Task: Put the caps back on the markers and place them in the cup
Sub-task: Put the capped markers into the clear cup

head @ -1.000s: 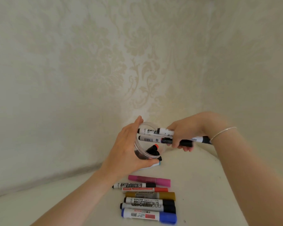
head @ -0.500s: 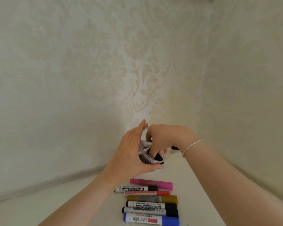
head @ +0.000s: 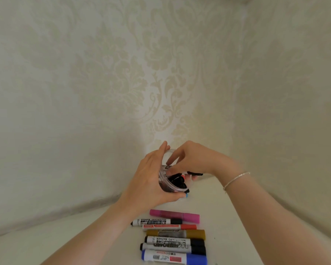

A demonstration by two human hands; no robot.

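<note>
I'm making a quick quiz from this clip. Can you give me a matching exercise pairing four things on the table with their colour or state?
Things:
1. cup
2. marker nearest the cup
3. marker nearest the camera
4. fourth marker from the cup

Colour or state:
A. blue
B. clear, held by the left hand
C. mustard yellow
D. pink

Pairs: 1-B, 2-D, 3-A, 4-C
</note>
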